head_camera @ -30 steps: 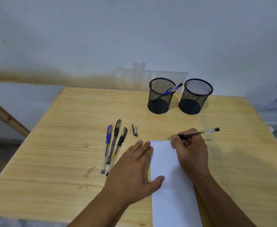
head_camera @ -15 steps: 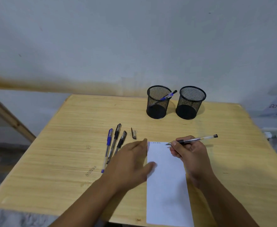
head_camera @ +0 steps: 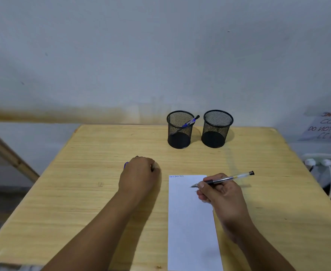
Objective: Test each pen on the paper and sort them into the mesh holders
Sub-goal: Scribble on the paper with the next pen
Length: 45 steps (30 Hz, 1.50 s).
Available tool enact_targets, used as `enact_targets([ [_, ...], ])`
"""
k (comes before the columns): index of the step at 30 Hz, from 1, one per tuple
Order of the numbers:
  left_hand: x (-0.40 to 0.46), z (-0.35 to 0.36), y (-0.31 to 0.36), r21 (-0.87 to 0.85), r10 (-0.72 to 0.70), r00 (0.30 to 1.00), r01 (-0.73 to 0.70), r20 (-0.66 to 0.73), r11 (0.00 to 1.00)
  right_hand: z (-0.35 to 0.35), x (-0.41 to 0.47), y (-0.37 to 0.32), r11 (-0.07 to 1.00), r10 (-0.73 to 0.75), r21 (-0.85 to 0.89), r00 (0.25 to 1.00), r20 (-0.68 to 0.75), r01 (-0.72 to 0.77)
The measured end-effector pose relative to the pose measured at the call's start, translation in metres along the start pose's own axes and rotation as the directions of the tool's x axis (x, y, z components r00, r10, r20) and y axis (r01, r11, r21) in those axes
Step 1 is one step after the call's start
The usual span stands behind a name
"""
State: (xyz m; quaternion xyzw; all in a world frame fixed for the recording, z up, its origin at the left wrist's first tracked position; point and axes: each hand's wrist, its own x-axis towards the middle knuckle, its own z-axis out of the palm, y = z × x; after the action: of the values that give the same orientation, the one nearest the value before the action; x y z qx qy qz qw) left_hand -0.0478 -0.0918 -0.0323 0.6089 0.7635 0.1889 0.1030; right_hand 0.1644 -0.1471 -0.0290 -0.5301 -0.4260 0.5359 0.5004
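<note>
My right hand [head_camera: 221, 196] grips a clear pen with a black grip [head_camera: 237, 176], its tip just over the upper part of the white paper [head_camera: 192, 227]. Small blue writing sits along the paper's top edge. My left hand [head_camera: 139, 173] lies left of the paper with curled fingers, pinching a small dark pen cap [head_camera: 152, 168] at its right edge. It covers the loose pens; only a bit of a blue pen [head_camera: 126, 164] peeks out. At the back stand two black mesh holders: the left holder [head_camera: 180, 133] has a blue pen [head_camera: 190, 123] in it, and no pen shows in the right holder [head_camera: 216, 132].
The wooden table [head_camera: 82, 202] ends at a wall just behind the holders. Off the right edge are white plugs with a cable [head_camera: 326, 163] and a paper sign [head_camera: 328, 127]. A wooden beam [head_camera: 8, 155] slants at the far left.
My left hand has left the paper's edge and moved up and left over the loose pens and the cap, its fingers curling. My right hand has lifted the pen back from the top edge.
</note>
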Motion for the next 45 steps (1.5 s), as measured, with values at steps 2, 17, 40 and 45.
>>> enact_targets([
  [2,0.0,-0.001,-0.002,0.017,0.017,1.0,-0.017,-0.005,1.0,0.0,0.0,-0.001,1.0,0.001,0.011,1.0,0.005,-0.001],
  [17,-0.059,-0.006,0.01,-0.593,0.162,0.985,-0.095,0.061,0.799,0.0,0.001,-0.017,0.999,-0.032,0.035,0.999,-0.015,0.033],
  [40,-0.074,-0.007,0.026,-0.73,0.209,0.978,-0.163,-0.028,0.664,0.007,-0.009,-0.006,0.993,-0.081,0.087,0.997,-0.008,0.081],
  [45,-0.072,-0.008,0.03,-0.759,0.215,0.975,-0.178,-0.051,0.627,0.008,-0.007,-0.007,0.99,-0.077,0.118,0.997,-0.01,0.078],
])
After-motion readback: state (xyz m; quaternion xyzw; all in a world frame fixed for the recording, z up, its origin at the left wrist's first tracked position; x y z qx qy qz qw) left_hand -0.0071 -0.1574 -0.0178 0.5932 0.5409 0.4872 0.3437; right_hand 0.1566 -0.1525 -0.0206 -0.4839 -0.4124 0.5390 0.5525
